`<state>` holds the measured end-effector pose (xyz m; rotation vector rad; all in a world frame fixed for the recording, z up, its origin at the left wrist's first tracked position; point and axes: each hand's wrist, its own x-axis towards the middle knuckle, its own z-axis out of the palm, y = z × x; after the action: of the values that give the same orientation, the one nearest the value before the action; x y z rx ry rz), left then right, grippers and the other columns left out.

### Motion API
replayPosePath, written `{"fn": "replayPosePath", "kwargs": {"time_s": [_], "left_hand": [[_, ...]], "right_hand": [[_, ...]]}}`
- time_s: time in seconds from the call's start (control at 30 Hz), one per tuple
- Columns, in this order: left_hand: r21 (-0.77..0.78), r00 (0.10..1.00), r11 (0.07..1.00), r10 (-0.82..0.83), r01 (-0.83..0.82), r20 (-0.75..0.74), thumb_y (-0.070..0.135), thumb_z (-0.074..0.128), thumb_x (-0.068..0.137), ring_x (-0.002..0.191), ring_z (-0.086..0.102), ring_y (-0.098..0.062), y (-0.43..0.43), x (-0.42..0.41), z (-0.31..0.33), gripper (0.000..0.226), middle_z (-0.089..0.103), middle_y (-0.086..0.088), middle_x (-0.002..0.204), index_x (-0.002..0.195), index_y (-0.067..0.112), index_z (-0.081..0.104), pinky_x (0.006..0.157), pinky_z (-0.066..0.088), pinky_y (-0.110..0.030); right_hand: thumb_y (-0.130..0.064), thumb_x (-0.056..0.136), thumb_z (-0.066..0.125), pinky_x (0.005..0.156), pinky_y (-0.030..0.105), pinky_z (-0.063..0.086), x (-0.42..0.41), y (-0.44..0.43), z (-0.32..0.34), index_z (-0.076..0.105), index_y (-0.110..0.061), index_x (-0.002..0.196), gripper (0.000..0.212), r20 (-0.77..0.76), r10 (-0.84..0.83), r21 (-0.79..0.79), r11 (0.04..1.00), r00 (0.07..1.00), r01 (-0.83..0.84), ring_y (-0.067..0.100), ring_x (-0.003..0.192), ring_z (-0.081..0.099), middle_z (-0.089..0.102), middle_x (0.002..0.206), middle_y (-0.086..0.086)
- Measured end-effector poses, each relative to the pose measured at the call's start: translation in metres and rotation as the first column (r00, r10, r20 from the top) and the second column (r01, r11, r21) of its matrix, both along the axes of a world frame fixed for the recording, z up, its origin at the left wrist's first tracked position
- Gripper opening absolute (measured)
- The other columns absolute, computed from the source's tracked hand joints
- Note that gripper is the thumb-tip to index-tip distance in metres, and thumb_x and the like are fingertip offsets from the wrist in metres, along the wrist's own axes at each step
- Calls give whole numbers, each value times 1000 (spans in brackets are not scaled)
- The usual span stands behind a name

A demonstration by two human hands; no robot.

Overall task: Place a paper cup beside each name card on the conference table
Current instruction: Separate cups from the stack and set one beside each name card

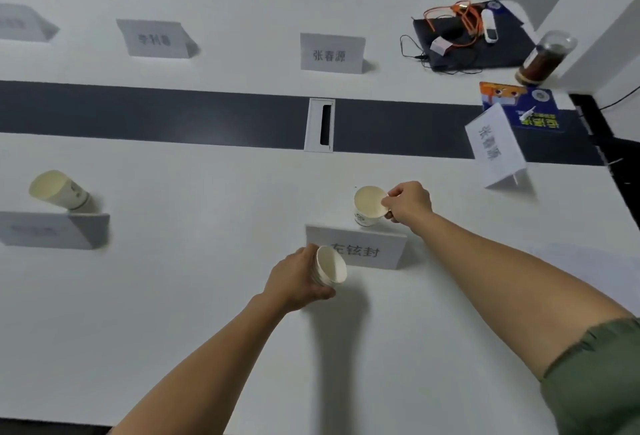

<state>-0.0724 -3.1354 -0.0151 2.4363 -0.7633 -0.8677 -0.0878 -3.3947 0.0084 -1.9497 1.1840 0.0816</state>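
Your right hand (410, 204) is reaching far forward, arm nearly straight, fingers pinching closed. Your left hand (298, 278) is hovering nearer you, palm turned right, fingers curling shut in a grip.

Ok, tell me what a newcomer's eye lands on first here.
First the two bare arms reaching over the white table: the right hand grips a paper cup just behind the near name card, the left hand holds a cup stack. Then the orange cable far right.
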Motion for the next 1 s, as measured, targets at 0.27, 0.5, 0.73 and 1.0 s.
{"fn": "replayPosePath", "kwargs": {"time_s": [0.27,0.5,0.73,1.0], "left_hand": [[-25,1000,1000,-8,8,-13,45,81,65,105,59,-22,-11,9,-11,74,61,5,122,128,25,47,85,50,-37],[-39,997,997,-61,63,52,45,82,65,106,58,-20,-24,-14,24,73,60,6,123,127,26,48,84,49,-35],[-63,970,980,-178,191,165,44,85,65,113,57,-21,-66,-71,71,75,61,6,125,128,24,48,89,47,-37],[-86,907,926,-336,367,254,43,85,65,104,59,-24,-138,-232,109,74,62,1,121,126,22,49,84,52,-39]], "right_hand": [[-13,88,70,81,43,62,10,3,-19,66,-9,98,12,-65,-25,14,1000,998,26,28,74,76,74,79,14],[-20,88,70,83,42,61,-30,-6,19,65,-9,100,18,-43,27,-33,999,999,-28,26,76,75,70,85,8],[-25,91,67,83,42,61,-128,-25,61,67,-9,97,17,-22,74,-133,988,997,-77,27,84,72,71,97,11],[-28,90,67,82,39,58,-345,-64,94,70,-11,98,19,-38,-2,-203,979,999,-6,28,86,71,73,95,8]]}}
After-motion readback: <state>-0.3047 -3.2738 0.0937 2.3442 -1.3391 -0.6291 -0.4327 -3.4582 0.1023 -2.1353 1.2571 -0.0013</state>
